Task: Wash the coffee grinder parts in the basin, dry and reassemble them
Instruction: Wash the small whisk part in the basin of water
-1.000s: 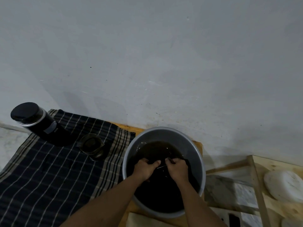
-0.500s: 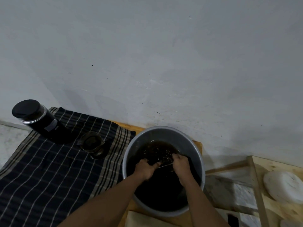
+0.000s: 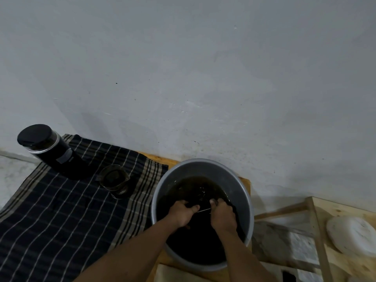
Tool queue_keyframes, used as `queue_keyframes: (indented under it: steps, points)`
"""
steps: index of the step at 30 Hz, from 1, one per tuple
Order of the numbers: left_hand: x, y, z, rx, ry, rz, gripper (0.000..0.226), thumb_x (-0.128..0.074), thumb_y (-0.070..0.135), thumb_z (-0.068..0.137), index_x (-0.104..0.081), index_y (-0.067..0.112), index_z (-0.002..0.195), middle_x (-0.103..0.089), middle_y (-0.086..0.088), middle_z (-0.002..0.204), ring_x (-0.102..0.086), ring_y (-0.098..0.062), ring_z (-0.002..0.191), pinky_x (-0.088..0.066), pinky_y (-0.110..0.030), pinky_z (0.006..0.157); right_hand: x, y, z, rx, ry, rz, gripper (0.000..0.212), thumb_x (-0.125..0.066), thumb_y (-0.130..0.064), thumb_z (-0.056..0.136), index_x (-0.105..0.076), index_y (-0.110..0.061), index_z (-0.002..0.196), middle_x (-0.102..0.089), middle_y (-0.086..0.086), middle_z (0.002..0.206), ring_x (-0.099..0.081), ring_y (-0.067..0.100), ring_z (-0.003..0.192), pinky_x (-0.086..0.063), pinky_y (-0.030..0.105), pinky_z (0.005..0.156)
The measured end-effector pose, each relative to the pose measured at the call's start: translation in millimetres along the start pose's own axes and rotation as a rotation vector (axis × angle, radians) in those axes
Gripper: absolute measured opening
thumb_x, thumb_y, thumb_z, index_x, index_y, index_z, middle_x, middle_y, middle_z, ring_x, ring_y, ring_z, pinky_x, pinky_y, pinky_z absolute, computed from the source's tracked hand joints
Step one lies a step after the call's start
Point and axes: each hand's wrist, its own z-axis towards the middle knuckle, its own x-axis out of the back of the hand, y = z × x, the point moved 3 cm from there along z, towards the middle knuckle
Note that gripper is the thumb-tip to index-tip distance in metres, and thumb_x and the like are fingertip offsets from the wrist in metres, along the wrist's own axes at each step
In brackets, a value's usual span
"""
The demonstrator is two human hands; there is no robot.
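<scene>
Grey basin (image 3: 232, 180): right end of wooden surface (image 3: 245, 182); holds dark water.
Left grip (image 3: 183, 212): clenched on grinder part (image 3: 204, 210), at the waterline mid-basin.
Right grip (image 3: 222, 215): grasping the same part; its shape is unclear.
Glass cup (image 3: 115, 180): on checked cloth (image 3: 71, 210), near basin's left.
Grinder body (image 3: 48, 149): upright, far-left corner of the cloth.

Dim, flat light throughout; the basin's (image 3: 240, 180) dark water shows faint glints, the wall (image 3: 183, 68) soft shadows, and wide-angle bending curves the edges.
</scene>
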Motion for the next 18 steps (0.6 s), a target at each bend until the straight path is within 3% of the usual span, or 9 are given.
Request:
queue_keyframes:
  steps: [2, 5, 8, 13, 18]
  points:
    - [1.1, -1.3, 1.7, -0.007, 0.030, 0.016, 0.057, -0.069, 0.044, 0.094, -0.055, 0.013, 0.139, -0.067, -0.007, 0.121, -0.069, -0.022, 0.096, -0.061, -0.029, 0.063, -9.5, 1.7, 0.0, -0.066, -0.032, 0.143, 0.026, -0.048, -0.027, 0.105, -0.064, -0.013, 0.091, -0.061, 0.004, 0.079, -0.064, 0.027, 0.083, -0.051, 0.034, 0.078]
    - [-0.5, -3.5, 3.1, 0.008, 0.038, -0.007, 0.052, -0.065, 0.048, 0.095, -0.061, 0.011, 0.131, -0.070, -0.008, 0.114, -0.071, -0.025, 0.094, -0.064, -0.036, 0.075, -18.0, 7.5, 4.3, -0.157, -0.042, 0.383, 0.014, -0.058, -0.007, 0.097, -0.072, -0.009, 0.094, -0.072, 0.013, 0.084, -0.070, 0.033, 0.087, -0.058, 0.046, 0.088]
    - [-1.0, -5.7, 4.9, 0.058, 0.034, -0.007, 0.056, -0.058, 0.054, 0.097, -0.064, 0.005, 0.124, -0.072, -0.012, 0.106, -0.072, -0.028, 0.089, -0.064, -0.042, 0.078, -11.1, 2.7, -0.5, -0.101, -0.012, 0.302, 0.017, -0.058, 0.002, 0.094, -0.071, -0.009, 0.096, -0.071, 0.009, 0.090, -0.065, 0.023, 0.087, -0.054, 0.034, 0.086]
    - [-2.8, -10.6, 2.1, 0.090, -0.027, 0.075, 0.064, -0.057, 0.061, 0.094, -0.062, 0.004, 0.122, -0.067, -0.007, 0.078, -0.065, -0.020, 0.059, -0.054, -0.028, 0.054, -6.4, 9.0, 0.7, -0.068, 0.036, 0.048, 0.010, -0.059, -0.010, 0.097, -0.069, -0.008, 0.096, -0.072, 0.010, 0.094, -0.069, 0.026, 0.091, -0.047, 0.027, 0.071]
    - [-2.0, -3.5, -5.8, 0.110, -0.012, 0.041, 0.056, -0.050, 0.057, 0.100, -0.060, 0.004, 0.114, -0.066, -0.008, 0.072, -0.060, -0.019, 0.053, -0.049, -0.025, 0.049, -5.8, 10.8, 2.5, 0.065, -0.026, 0.104, 0.019, -0.053, -0.004, 0.099, -0.071, -0.008, 0.098, -0.073, 0.012, 0.097, -0.069, 0.026, 0.095, -0.048, 0.025, 0.080]
